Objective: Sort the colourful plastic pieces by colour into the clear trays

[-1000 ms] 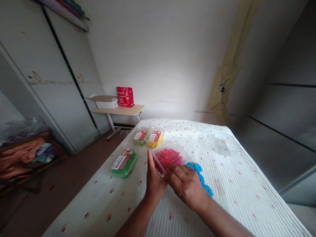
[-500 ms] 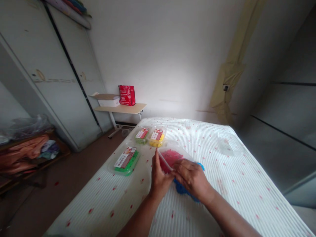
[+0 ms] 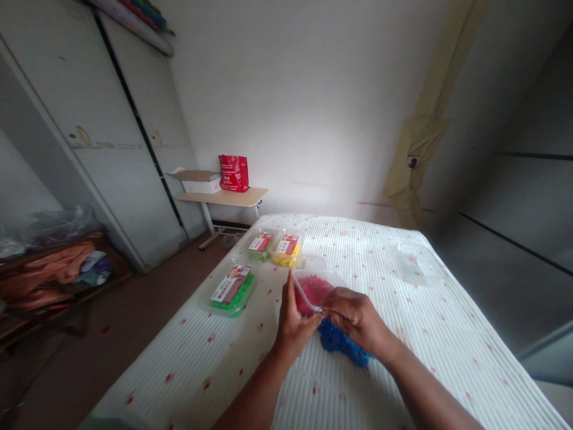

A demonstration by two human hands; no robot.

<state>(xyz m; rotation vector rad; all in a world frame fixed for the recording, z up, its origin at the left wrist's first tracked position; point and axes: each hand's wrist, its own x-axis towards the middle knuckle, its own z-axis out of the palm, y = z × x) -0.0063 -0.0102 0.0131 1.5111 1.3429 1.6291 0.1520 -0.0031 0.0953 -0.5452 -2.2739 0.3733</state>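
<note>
As my left hand (image 3: 292, 325) is gripping the red-filled plastic container (image 3: 314, 291), my right hand (image 3: 358, 316) is pinching its corner, blue pieces (image 3: 342, 345) now showing below those knuckles, not beside them.

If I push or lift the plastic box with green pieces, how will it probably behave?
The box with green pieces would probably slide rather than tip, because it is low, wide and lying flat on the patterned cover. Its see-through plastic looks thin, so it may flex if squeezed hard. It is perhaps fairly light, as the green pieces look small.
</note>
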